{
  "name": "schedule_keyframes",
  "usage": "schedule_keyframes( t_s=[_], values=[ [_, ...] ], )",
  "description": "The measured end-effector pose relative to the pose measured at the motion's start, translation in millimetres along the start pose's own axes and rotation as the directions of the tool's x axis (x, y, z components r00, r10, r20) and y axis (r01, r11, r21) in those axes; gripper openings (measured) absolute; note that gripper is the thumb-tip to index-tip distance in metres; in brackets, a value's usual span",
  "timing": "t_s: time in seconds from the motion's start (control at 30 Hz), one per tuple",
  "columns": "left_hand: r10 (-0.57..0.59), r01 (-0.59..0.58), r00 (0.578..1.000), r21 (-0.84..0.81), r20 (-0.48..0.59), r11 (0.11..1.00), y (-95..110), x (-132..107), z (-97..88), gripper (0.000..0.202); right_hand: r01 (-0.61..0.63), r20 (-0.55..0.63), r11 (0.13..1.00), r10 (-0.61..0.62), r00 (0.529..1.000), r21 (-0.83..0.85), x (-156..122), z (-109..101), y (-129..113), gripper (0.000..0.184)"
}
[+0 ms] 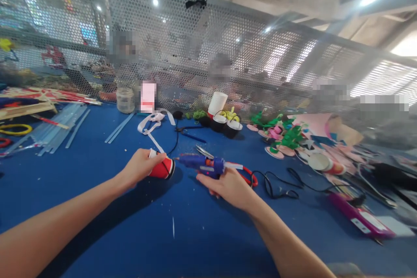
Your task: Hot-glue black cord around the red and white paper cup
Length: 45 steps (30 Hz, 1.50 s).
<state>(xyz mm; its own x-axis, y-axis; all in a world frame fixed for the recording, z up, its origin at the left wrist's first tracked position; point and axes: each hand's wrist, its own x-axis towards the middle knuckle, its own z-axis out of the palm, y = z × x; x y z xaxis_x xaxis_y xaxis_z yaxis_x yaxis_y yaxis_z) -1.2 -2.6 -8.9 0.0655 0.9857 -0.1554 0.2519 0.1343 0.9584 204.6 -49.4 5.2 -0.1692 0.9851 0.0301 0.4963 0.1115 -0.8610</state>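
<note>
My left hand (140,166) is closed around a small red cup (163,168) with a white rim, held on its side just above the blue table (97,191). My right hand (228,186) grips a blue glue gun (202,165) whose nozzle points left at the cup's bottom edge. A black cord (276,184) trails right from the gun. Red-handled scissors (243,171) lie just behind my right hand, partly hidden by it.
Clear glue sticks (61,128) lie at the left, a white ribbon (154,124) and a jar (125,100) behind. Small black cups (226,125) and a white cup (217,103) stand mid-back. Green and pink foam pieces (286,139) crowd the right. A perforated metal screen (195,52) backs the table.
</note>
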Motion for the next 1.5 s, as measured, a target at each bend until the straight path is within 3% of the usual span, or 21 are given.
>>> schedule_keyframes(
  t_s=[0.17, 0.27, 0.7, 1.3, 1.5],
  values=[
    [-0.001, 0.001, 1.000, 0.032, -0.005, 0.999, 0.1, 0.3, 0.3, 0.031, 0.170, -0.031, 0.974, -0.177, 0.984, -0.152, -4.6, 3.2, -0.4, 0.024],
    [-0.032, 0.032, 0.999, 0.036, -0.007, 0.999, 0.9, 0.3, 0.8, 0.033, 0.202, -0.059, 0.962, -0.215, 0.975, -0.182, -4.0, 4.4, 1.8, 0.025],
    [-0.033, 0.033, 0.999, -0.027, -0.003, 0.999, 0.8, 0.6, 1.9, 0.030, 0.238, -0.050, 0.940, -0.257, 0.965, -0.244, -3.4, 6.5, 4.7, 0.022],
    [-0.030, 0.030, 1.000, 0.025, -0.002, 0.999, -1.3, 2.3, 2.1, 0.032, 0.272, -0.013, 0.924, -0.285, 0.958, -0.269, -7.4, 5.5, -1.6, 0.018],
    [-0.050, 0.050, 0.999, 0.038, 0.000, 0.998, -1.6, 2.3, 2.9, 0.033, 0.268, -0.051, 0.924, -0.292, 0.955, -0.273, -6.8, 7.5, -0.3, 0.019]
  ],
)
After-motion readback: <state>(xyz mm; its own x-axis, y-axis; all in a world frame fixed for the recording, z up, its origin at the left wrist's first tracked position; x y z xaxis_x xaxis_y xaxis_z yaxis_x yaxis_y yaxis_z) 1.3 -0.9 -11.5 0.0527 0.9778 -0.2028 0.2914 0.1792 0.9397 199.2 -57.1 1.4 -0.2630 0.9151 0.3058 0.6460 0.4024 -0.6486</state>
